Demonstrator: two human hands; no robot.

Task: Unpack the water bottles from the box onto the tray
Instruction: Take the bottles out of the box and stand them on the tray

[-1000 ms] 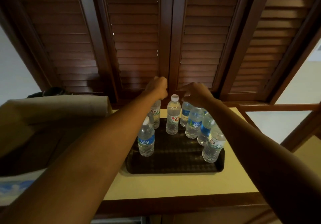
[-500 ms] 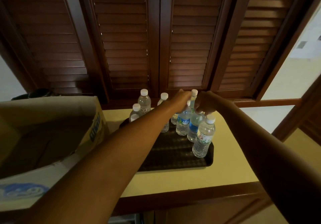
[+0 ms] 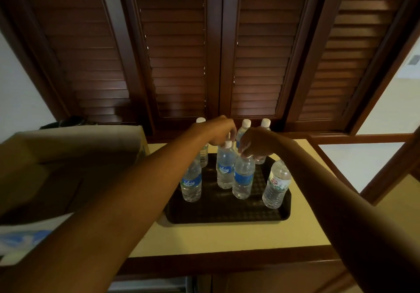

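A dark tray (image 3: 227, 216) lies on the cream counter and holds several upright water bottles with white caps. My right hand (image 3: 256, 144) pinches the top of a blue-labelled bottle (image 3: 243, 178) in the middle of the tray. My left hand (image 3: 219, 131) is curled over the top of a bottle at the back middle, just behind another blue-labelled bottle (image 3: 225, 171); its grip is mostly hidden. One bottle (image 3: 191, 184) stands front left under my left forearm. Another with a red and green label (image 3: 276, 187) stands at the right. The open cardboard box (image 3: 75, 145) stands on the left.
Dark wooden louvred shutters (image 3: 211, 49) rise directly behind the tray. The counter (image 3: 227, 238) has a brown wooden front edge. A wooden railing (image 3: 368, 138) runs off to the right. A dark object (image 3: 68, 121) sits behind the box.
Both hands have moved nearer along the tray. The right hand now pinches a bottle in the middle row, and the left hand sits close beside it.
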